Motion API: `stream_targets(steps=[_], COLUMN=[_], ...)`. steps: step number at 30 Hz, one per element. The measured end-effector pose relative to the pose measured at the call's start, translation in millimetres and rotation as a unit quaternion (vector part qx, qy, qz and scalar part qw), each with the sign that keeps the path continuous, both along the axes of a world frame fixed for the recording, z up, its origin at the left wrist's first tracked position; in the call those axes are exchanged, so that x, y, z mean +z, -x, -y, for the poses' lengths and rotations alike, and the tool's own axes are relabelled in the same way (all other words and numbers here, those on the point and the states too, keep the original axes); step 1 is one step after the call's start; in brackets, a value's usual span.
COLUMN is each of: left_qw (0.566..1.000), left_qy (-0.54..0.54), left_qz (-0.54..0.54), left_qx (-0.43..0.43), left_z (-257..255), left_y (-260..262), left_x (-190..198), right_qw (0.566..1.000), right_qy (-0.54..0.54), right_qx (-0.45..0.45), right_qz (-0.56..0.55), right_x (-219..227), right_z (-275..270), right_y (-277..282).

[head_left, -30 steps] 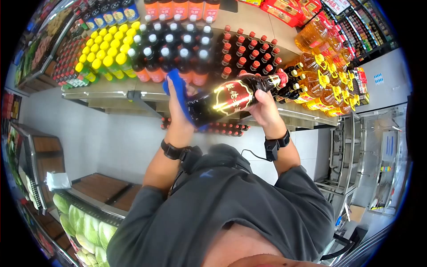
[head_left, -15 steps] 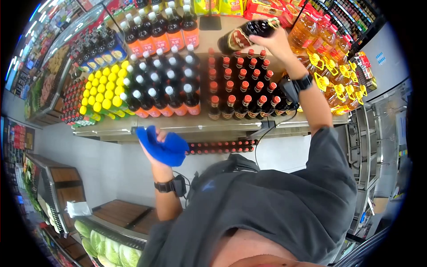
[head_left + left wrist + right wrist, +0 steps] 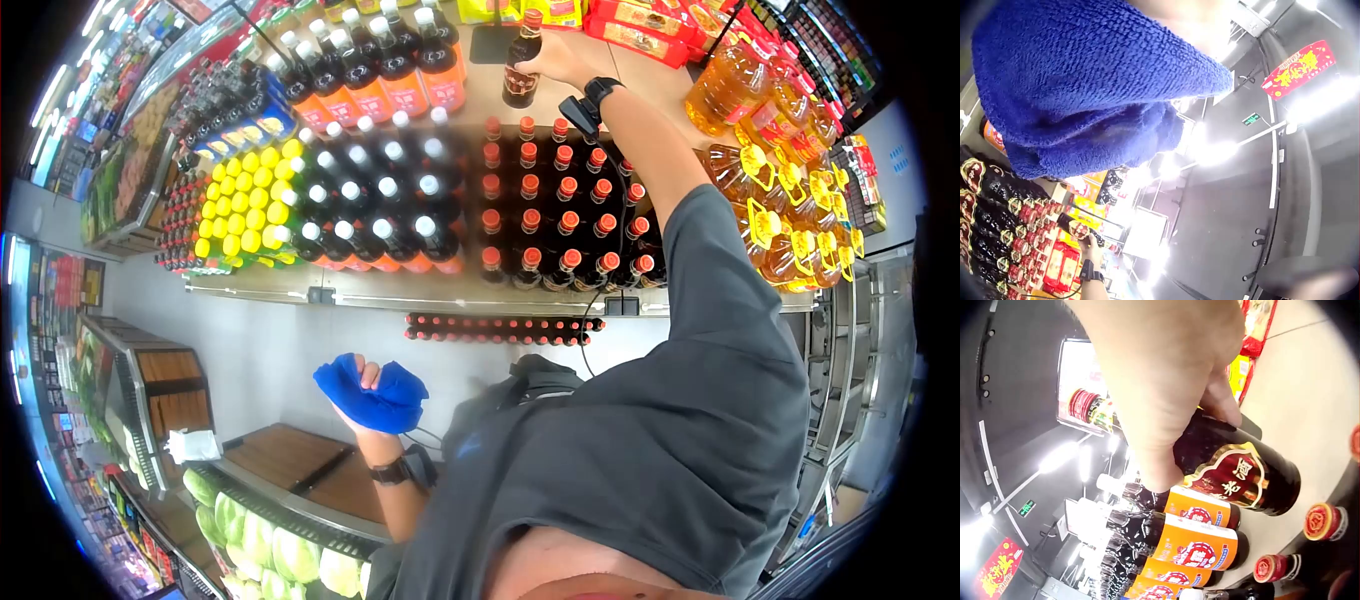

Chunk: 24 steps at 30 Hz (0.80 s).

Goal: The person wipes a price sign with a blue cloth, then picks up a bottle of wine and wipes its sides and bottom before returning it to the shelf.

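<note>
My right hand [image 3: 552,62] grips a dark bottle [image 3: 521,70] with a red cap and a red-gold label, upright at the shelf top behind the rows of red-capped bottles [image 3: 568,221]. In the right wrist view the fingers of this hand [image 3: 1166,381] wrap round the upper part of the bottle [image 3: 1241,469]. Low in front of the shelf, my left hand [image 3: 368,376] holds a bunched blue cloth [image 3: 390,402], its fingers curled into the folds. The cloth [image 3: 1085,81] fills much of the left wrist view.
White-capped bottles [image 3: 352,200] with orange labels and yellow-capped bottles [image 3: 246,205] stand left of the red-capped rows. Large oil bottles [image 3: 765,225] are at right, red packets [image 3: 645,30] at the back. The shelf's front edge [image 3: 430,298] runs across, and cabbages [image 3: 270,540] lie at lower left.
The bottle has gone from between both hands, near the body, to the back of the shelf in my right hand, and from tilted to upright. My left hand with the cloth has moved down, away from it.
</note>
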<state>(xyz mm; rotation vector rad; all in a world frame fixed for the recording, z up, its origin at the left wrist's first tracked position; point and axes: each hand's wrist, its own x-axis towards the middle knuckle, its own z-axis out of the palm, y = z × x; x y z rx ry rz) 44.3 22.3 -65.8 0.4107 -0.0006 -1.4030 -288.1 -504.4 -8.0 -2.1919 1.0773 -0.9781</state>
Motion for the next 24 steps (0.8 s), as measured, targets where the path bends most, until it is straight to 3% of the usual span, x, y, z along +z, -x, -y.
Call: stream_targets(steps=[13, 20, 24], left_qw=[0.993, 0.996, 0.99], left_qy=[-0.059, -0.042, -0.071], left_qz=[0.027, 0.028, 0.035], left_qx=[0.096, 0.074, 0.116], left_z=[0.9, 5.4, 9.7], left_y=[10.5, 7.9, 8.5], left_x=[-12.5, -8.1, -15.5], right_qw=[0.997, 0.998, 0.997], right_qy=[0.017, -0.009, 0.022], right_qx=[0.003, 0.025, -0.023], right_qz=[-0.07, -0.064, -0.068], right_x=[-42.0, -39.5, -60.3], right_z=[32.3, 24.0, 29.3], right_y=[-48.9, -52.2, -52.5])
